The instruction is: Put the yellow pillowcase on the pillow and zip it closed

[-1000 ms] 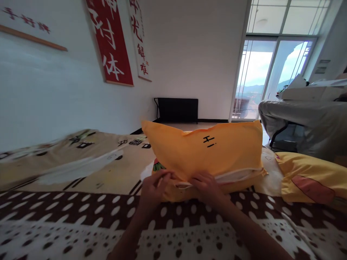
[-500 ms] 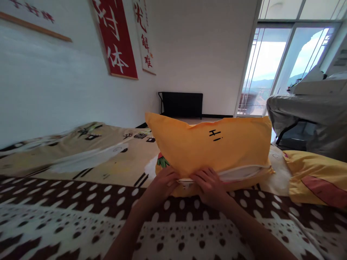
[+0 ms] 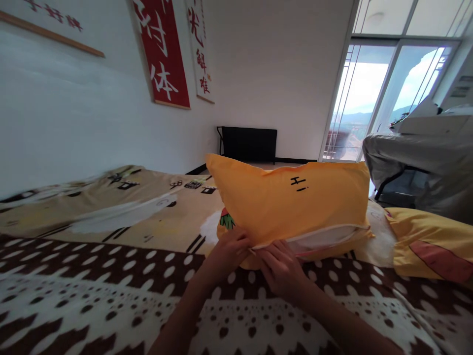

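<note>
A yellow-orange pillowcase point(image 3: 288, 202) with "Hi" printed on it stands propped on the bed, its lower seam facing me. A white filling point(image 3: 321, 239) shows through the gap along that seam, on the right. My left hand point(image 3: 231, 251) pinches the seam near the left corner. Close beside it, my right hand point(image 3: 281, 264) has its fingers closed on the same edge, where the gap begins. Whatever lies between the fingertips is mostly hidden. Left of the seam, a red and green print point(image 3: 226, 219) peeks out below the upper face.
A patterned blanket point(image 3: 155, 222) covers the bed. On the right lies another yellow pillow point(image 3: 424, 236) with a pink patch. Beyond it stands furniture under a grey cover point(image 3: 395, 150). A black panel point(image 3: 249, 143) rests by the far wall, near a glass door point(image 3: 362, 108).
My hands have come closer together, the left one shifting right along the seam. The white strip between them is now mostly covered. The whole view has shifted slightly.
</note>
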`<state>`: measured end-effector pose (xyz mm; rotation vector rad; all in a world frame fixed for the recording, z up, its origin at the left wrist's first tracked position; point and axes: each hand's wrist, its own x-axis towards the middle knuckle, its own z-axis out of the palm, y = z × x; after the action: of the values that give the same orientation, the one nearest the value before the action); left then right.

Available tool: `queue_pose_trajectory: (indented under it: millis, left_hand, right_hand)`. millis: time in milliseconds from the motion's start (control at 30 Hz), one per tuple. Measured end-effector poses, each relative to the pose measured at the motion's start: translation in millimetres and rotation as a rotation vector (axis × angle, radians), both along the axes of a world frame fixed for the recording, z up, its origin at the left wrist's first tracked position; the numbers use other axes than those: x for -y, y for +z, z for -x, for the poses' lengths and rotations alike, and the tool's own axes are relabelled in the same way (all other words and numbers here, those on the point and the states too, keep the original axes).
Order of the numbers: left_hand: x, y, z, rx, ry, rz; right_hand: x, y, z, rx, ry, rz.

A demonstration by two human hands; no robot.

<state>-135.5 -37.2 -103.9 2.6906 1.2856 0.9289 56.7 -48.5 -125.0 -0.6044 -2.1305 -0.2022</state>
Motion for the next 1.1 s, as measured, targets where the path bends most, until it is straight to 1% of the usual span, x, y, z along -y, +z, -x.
queue_pose_trajectory:
  millis: [100, 233, 333, 433, 500, 567, 733, 800, 833, 900, 1033, 1100]
  left_hand:
    - [-6.0, -5.4, -0.1, -0.012, -0.019, -0.062]
    - [-8.3, -8.9, -2.0, -0.006, -0.011, -0.086]
    - [-7.5, -9.4, -3.9, -0.005, -0.042, -0.098]
    - [-7.3, -9.9, -5.5, 0.002, -0.063, -0.121]
    - [-7.2, -9.5, -6.2, 0.017, -0.065, -0.106]
    - [-6.1, -7.8, -6.8, 0.023, -0.064, -0.064]
    - [-1.3, -1.2, -8.3, -0.004, -0.077, -0.005]
    - [-0.9, -1.0, -8.6, 0.000, -0.081, -0.006]
    - [-1.3, -1.7, -8.6, 0.002, -0.084, -0.009]
    - [-2.5, -3.9, -8.6, 0.002, -0.093, -0.024]
    - [-2.5, -4.4, -9.8, -0.013, -0.095, -0.003]
    - [0.4, -0.5, -11.7, -0.021, -0.093, 0.025]
  right_hand:
    - [-1.9, -6.0, 1.0, 0.005, 0.015, 0.040]
    - [-10.7, -17.1, 4.4, -0.051, -0.049, 0.114]
    - [-14.9, -19.8, 8.0, -0.081, -0.121, 0.102]
    - [-14.0, -17.6, 10.1, -0.026, -0.183, 0.068]
    - [-12.3, -15.5, 9.9, 0.020, -0.202, 0.083]
    - [-11.5, -13.0, 8.2, 0.044, -0.185, 0.140]
    - [-14.4, -2.1, -1.0, -0.002, -0.045, 0.429]
    - [-15.1, 1.5, -4.4, -0.009, -0.026, 0.488]
    - [-15.0, 2.3, -5.5, -0.010, -0.024, 0.488]
    - [-13.7, 2.0, -6.3, 0.001, -0.041, 0.430]
    - [-9.7, -0.8, -4.7, 0.134, -0.129, 0.184]
    - [-8.4, -0.6, -3.8, 0.190, -0.152, 0.120]
